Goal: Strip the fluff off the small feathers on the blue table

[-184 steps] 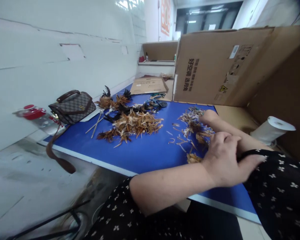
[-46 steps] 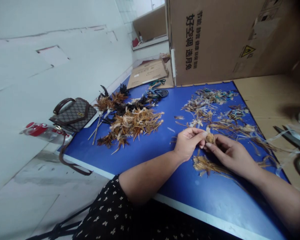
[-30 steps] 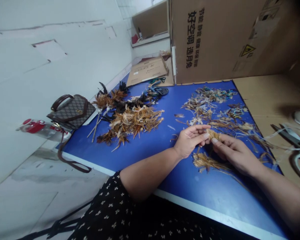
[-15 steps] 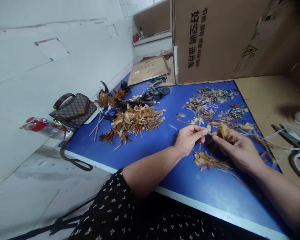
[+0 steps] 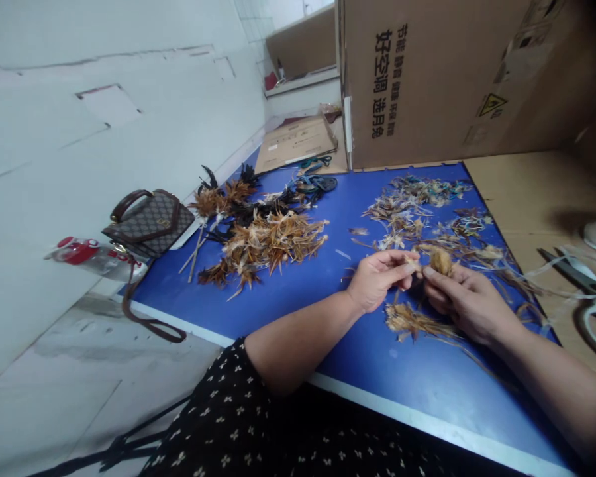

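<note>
Left hand [image 5: 377,281]: fingertips pinching one end of a small tan feather tuft [image 5: 440,260] | Right hand [image 5: 464,301]: pinching the other end, holding it just above the blue bench [image 5: 298,298] | Loose feather pile [image 5: 271,242] far left, within reach | Scissors [image 5: 583,295] right.

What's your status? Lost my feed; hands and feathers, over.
Left hand and right hand pinch one feather tuft. Loose feathers below. Scissors aside.

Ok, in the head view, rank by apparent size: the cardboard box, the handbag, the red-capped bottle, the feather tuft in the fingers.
1. cardboard box
2. handbag
3. red-capped bottle
4. feather tuft, pinched by left hand and right hand
</note>
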